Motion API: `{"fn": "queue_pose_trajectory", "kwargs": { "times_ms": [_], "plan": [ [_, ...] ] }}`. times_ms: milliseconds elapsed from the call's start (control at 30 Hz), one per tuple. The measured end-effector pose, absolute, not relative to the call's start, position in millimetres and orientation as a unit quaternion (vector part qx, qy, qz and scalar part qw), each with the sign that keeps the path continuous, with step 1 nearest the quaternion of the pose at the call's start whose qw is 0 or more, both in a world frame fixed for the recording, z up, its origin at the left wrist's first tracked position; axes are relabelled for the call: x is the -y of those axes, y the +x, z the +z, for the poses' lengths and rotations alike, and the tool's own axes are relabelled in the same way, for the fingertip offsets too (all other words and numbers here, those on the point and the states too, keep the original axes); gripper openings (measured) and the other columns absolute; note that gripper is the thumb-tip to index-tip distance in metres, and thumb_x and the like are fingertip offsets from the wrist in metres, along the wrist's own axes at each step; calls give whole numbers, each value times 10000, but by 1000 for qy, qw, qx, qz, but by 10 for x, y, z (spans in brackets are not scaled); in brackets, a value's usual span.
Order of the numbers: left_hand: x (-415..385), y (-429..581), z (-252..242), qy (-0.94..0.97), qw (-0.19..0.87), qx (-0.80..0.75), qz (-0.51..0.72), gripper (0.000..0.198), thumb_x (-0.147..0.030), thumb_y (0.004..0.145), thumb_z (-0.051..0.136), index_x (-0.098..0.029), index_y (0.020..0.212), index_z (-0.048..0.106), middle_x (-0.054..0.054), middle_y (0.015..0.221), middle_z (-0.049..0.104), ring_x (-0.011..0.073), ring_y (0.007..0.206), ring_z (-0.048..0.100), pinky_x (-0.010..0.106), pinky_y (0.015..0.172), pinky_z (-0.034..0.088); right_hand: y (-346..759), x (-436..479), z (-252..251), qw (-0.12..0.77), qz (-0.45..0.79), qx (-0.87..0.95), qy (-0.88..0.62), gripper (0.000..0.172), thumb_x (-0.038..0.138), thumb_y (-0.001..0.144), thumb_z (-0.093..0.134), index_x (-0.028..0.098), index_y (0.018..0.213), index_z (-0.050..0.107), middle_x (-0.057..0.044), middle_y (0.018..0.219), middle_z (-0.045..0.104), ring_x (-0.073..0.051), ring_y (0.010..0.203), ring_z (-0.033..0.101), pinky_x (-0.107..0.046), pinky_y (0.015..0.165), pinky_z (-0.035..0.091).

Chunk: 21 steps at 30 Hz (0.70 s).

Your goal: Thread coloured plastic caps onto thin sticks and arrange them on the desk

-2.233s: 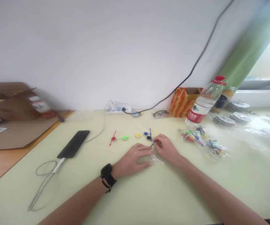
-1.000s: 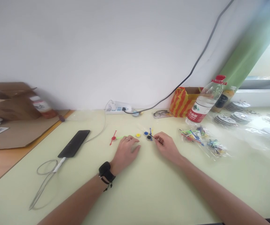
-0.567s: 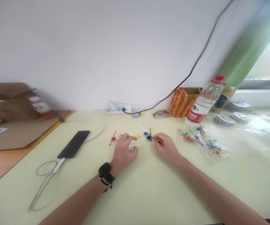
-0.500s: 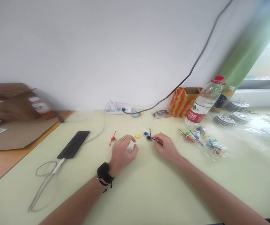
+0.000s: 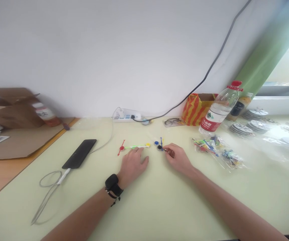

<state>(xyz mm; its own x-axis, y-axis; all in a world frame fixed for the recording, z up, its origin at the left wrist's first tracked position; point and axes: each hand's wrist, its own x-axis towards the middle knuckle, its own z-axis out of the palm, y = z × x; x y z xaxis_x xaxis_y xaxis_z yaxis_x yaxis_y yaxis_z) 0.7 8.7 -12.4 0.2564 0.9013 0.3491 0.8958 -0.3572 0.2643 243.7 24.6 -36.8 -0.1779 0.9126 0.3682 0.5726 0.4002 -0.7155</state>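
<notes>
A row of small coloured plastic pieces lies mid-table: a red pointer (image 5: 121,147), a green pointer (image 5: 133,147), a yellow disc (image 5: 147,145), a blue disc (image 5: 156,143), a blue pointer (image 5: 161,140) and a black disc (image 5: 159,147). My left hand (image 5: 133,164), with a black watch on its wrist, lies flat on the table, fingertips touching the green pointer. A pale stick lies along that pointer. My right hand (image 5: 176,157) pinches a thin black pointer, whose tip rests at the black disc.
A clear bag of coloured pieces (image 5: 217,149) lies right of my hands, with a water bottle (image 5: 219,112) and stacks of round discs (image 5: 247,129) behind. A black phone (image 5: 79,154) with its cable (image 5: 49,187) lies left. A power strip (image 5: 125,116), glasses (image 5: 171,121) and a cardboard box (image 5: 11,107) sit along the wall.
My left hand carried a small white piece from in front of me up to the row, then flattened beside the green pointer. My right hand stayed pinched on the black pointer at the black disc.
</notes>
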Motion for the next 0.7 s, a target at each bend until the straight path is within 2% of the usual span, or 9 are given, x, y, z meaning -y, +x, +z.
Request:
{"fn": "queue_pose_trajectory", "kwargs": {
  "times_ms": [200,333,533,600,700],
  "plan": [
    [-68,30,-129,808,73,-530,245,443,-295,912,613,-229,1347,561,59,1055,670,260,983,641,400,841,498,2425,-224,-341,394,246,745,-478,300,92,824,533,217,1012,730,-53,928,675,-187,756,631,-312,681,499],
    [-71,48,-141,833,130,-467,266,444,-333,926,634,-250,1358,576,67,1143,655,267,1106,610,424,969,486,2387,-162,-258,376,276,768,-440,298,78,845,509,217,992,727,-58,953,666,-183,789,632,-291,669,482],
    [-96,49,-101,833,203,-424,291,149,-280,933,636,-262,1057,715,44,1076,693,239,1050,630,404,957,496,2329,-102,-171,355,309,783,-408,272,140,920,473,224,1006,717,-64,955,648,-184,799,609,-283,650,464],
    [-101,50,-88,814,243,-425,311,137,-271,920,649,-256,1044,704,34,1046,710,228,1016,644,390,930,510,2317,-103,-159,370,326,765,-414,240,196,949,475,221,1002,708,-63,942,643,-186,793,601,-286,643,462],
    [-110,60,-87,773,325,-424,342,146,-285,918,649,-236,1052,682,28,954,722,200,878,666,347,806,548,2296,-94,-128,394,376,733,-407,194,288,977,498,220,1039,669,-54,927,653,-190,810,602,-294,672,477]
  ]
}}
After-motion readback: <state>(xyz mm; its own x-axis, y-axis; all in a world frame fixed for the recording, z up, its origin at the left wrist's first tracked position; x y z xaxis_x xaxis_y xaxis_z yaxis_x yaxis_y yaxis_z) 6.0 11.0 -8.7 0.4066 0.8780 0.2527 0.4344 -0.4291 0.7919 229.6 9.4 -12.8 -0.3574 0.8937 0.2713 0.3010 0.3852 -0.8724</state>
